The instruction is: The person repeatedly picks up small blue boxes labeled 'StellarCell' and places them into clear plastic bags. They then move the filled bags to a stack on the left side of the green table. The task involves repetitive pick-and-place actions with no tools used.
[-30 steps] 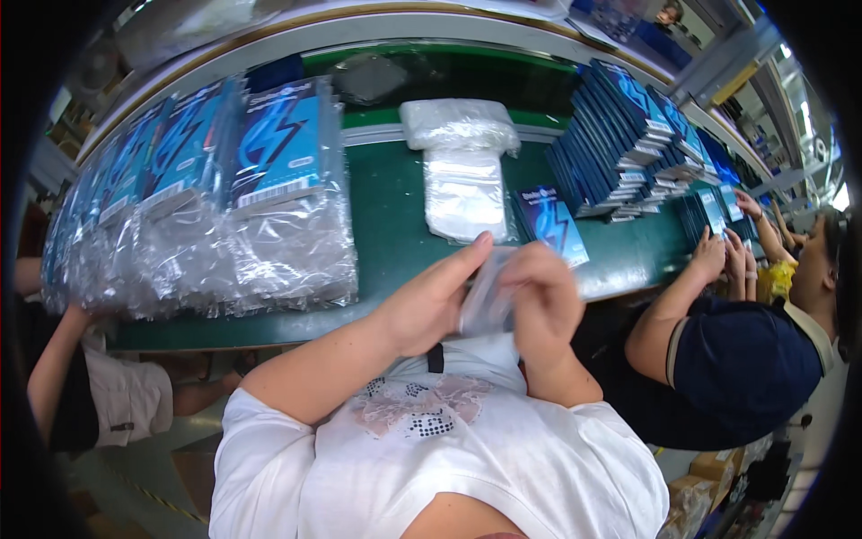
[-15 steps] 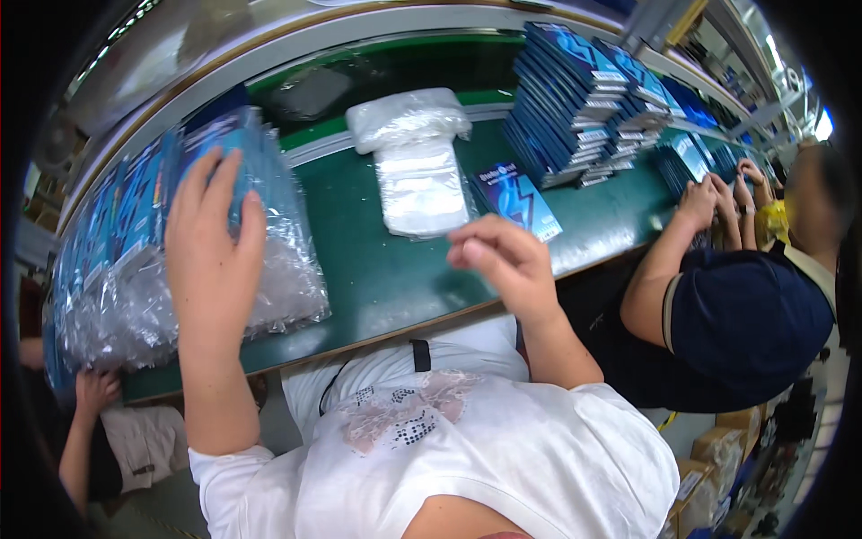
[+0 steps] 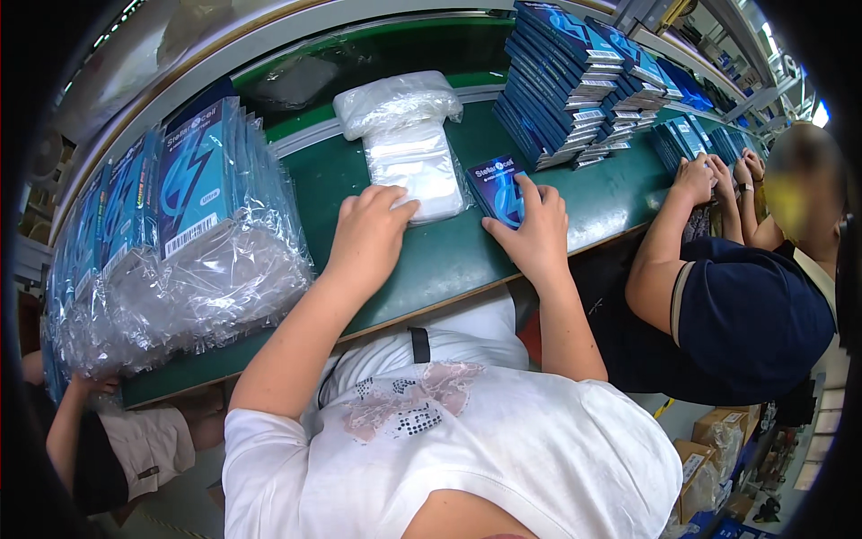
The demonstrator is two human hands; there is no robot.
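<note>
In the head view, the person's left hand [image 3: 370, 235] is at the near end of a pile of flat clear bags [image 3: 409, 166], fingers loosely curled over the edge; whether its grip has hold of a bag, I cannot tell. The right hand [image 3: 540, 234] is over a single blue box [image 3: 494, 184], which lies on the green surface [image 3: 440, 265] just right of the bags. This grip is partly open, thumb at the box's near left side and fingers across its right part; whether it is closed on the box, I cannot tell.

A bulky roll of clear plastic [image 3: 395, 101] lies across the far end of the bags. Bagged blue boxes [image 3: 193, 171] stand in rows at left. Bare blue boxes are piled in tall stacks [image 3: 557, 94] at far right, beyond the single box. A co-worker in a dark shirt [image 3: 754, 314] is at the right.
</note>
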